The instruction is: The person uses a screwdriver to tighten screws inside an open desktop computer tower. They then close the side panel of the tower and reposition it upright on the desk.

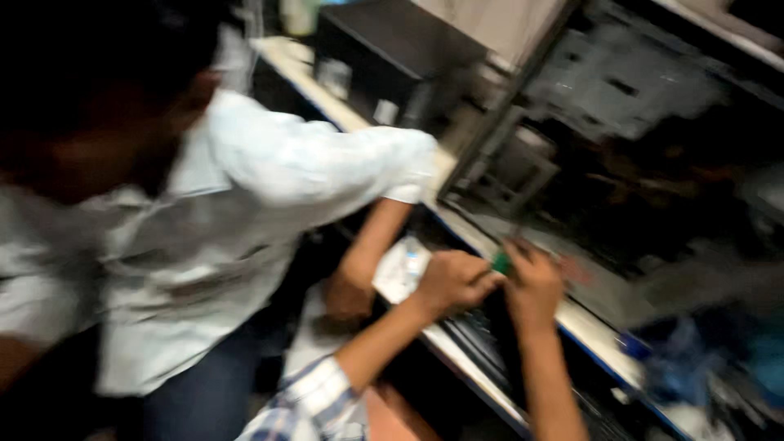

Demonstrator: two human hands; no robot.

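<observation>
While motion blur softens everything, a co-worker in a white shirt fills the left of the frame, one hand resting at the desk edge. An open computer case spans the upper right. At centre, the left hand and right hand meet, both closed around a small green object.

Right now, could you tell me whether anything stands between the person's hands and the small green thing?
Nothing visible does: the left hand and the right hand both already meet at the small green thing. The co-worker's hand rests apart, to the left.
</observation>
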